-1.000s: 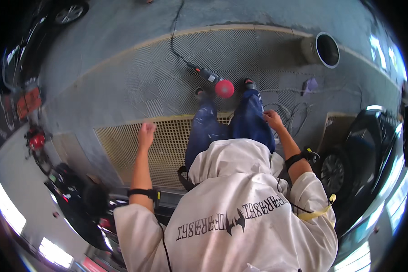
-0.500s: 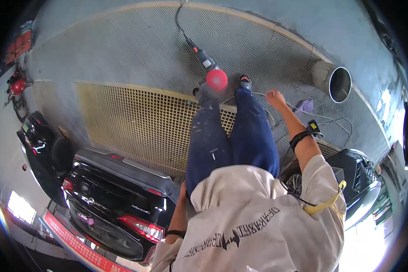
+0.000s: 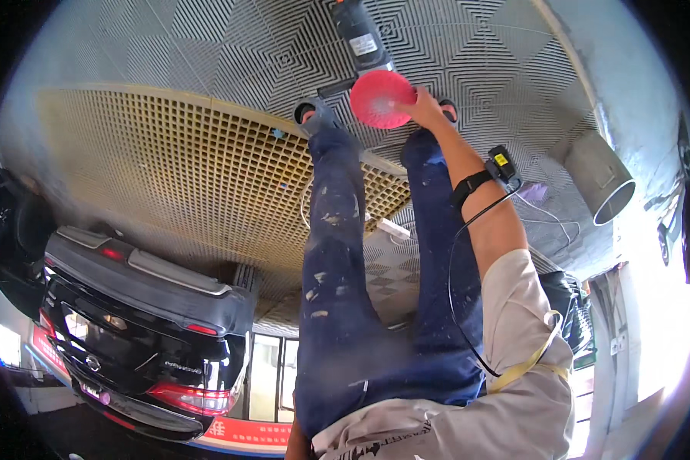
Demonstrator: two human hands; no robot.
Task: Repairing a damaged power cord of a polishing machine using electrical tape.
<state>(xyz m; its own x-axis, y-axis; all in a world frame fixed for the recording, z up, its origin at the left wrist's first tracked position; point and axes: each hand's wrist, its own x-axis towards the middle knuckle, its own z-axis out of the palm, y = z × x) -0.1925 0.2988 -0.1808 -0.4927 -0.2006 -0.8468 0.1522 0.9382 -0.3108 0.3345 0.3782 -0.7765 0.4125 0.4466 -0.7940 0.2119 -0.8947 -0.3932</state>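
Observation:
A polisher [image 3: 364, 42] with a dark body lies on the ribbed floor beyond my feet. Its round pink foam pad [image 3: 374, 98] faces up between my shoes. My right hand [image 3: 428, 112] reaches down to the pad's right edge, its fingers closed on the rim; part of the grip is hidden. Beside the pad, a dark side handle [image 3: 336, 87] sticks out to the left. Of my left side only a sliver of arm [image 3: 298, 441] shows at the lower edge; the hand itself is out of sight.
A yellowish floor grating [image 3: 207, 161] spans the left. Behind it stands a black car [image 3: 130, 337]. On the right lie a metal cylinder [image 3: 599, 180], a purple cloth [image 3: 534, 192] and a pale cable [image 3: 563, 222]. Between my legs is a white power strip [image 3: 393, 228].
I have bent down toward the floor, so the polisher looks nearer. My right hand has come from right of my foot onto the pink pad. My left hand has gone out of view.

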